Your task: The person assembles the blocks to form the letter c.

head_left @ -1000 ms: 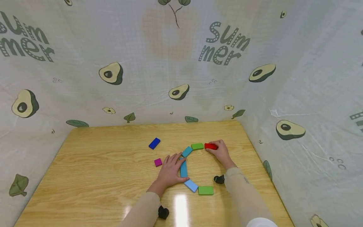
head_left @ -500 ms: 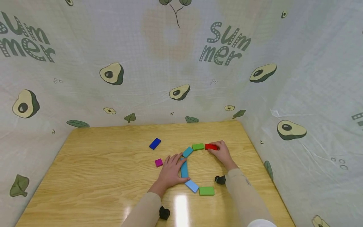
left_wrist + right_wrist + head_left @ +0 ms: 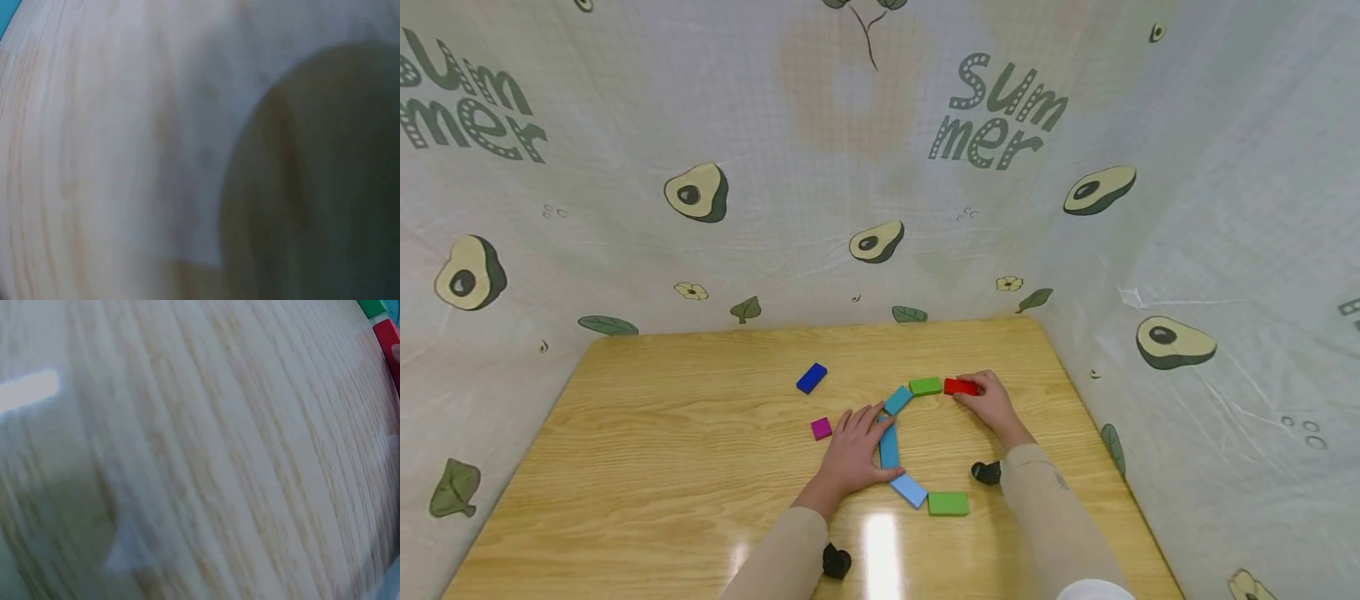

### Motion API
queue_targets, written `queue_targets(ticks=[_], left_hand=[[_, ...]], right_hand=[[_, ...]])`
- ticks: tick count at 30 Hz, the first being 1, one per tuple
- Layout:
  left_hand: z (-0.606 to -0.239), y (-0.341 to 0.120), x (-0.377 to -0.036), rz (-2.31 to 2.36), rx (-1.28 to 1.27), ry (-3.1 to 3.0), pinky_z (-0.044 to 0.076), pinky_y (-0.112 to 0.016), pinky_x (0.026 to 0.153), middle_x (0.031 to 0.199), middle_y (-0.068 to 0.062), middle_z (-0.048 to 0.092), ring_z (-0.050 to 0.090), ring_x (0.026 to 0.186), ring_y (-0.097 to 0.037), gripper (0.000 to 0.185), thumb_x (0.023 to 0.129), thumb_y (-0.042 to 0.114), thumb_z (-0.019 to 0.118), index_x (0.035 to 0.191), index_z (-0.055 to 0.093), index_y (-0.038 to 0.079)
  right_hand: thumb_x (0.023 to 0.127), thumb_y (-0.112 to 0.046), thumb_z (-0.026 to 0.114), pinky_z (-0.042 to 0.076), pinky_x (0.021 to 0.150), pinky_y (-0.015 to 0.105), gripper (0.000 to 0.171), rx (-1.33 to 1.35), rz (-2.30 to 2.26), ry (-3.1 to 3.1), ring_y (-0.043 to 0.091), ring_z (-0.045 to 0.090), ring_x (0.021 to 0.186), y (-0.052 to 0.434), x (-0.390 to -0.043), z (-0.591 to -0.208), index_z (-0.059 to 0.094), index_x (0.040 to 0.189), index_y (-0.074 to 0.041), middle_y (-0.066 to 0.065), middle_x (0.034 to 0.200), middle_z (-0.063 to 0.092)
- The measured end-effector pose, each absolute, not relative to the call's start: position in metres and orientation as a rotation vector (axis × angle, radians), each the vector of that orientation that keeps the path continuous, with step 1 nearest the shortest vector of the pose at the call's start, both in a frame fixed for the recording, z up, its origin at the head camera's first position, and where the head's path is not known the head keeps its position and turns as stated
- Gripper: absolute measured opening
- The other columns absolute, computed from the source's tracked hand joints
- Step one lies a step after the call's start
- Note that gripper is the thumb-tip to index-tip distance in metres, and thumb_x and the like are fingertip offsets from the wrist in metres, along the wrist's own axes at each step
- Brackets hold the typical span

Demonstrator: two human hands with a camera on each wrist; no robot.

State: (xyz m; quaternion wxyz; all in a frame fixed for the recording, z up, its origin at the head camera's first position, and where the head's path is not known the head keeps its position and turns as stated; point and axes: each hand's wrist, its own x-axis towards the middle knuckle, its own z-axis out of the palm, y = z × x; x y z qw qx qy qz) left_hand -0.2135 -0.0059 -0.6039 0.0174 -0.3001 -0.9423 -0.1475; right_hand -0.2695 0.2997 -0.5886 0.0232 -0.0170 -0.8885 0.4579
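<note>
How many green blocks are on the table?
2: the far green block, left of the red block, and the near green block, right of the pale blue block. More may be hidden.

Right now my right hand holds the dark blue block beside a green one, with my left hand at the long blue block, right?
No: your right hand holds the red block, not the dark blue block, beside a green block. The head view shows this, with your left hand at the long blue block.

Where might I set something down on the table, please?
Bare: the table left of the dark blue block and magenta block, and the patch between the long blue block and right forearm. Crowded: around the left hand and light-blue block.
</note>
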Motion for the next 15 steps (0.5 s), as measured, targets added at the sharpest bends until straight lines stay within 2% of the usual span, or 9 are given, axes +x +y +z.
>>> queue_targets(ticks=[8,15], left_hand=[[-0.605,-0.0056,-0.2136,-0.445,-0.925,-2.929,0.011,-0.053,0.116,0.16,-0.003,0.022,0.021,0.144,-0.027,0.094,0.076,0.082,0.051,0.151,0.038,0.027],[-0.6073,-0.0059,-0.2144,-0.427,-0.919,-2.94,0.01,-0.051,0.116,0.16,-0.002,0.021,0.021,0.144,-0.026,0.095,0.075,0.084,0.048,0.151,0.037,0.028]], right_hand=[[0.085,-0.018,0.077,0.04,0.079,0.034,0.038,-0.029,1.4,-2.76,0.025,0.046,0.091,0.3021,-0.2711,-0.5887,0.068,0.12,-0.003,0.014,0.111,0.052],[0.085,-0.018,0.077,0.04,0.077,0.034,0.037,-0.047,1.389,-2.765,0.024,0.045,0.089,0.3009,-0.2699,-0.5857,0.068,0.118,-0.003,0.013,0.11,0.055]])
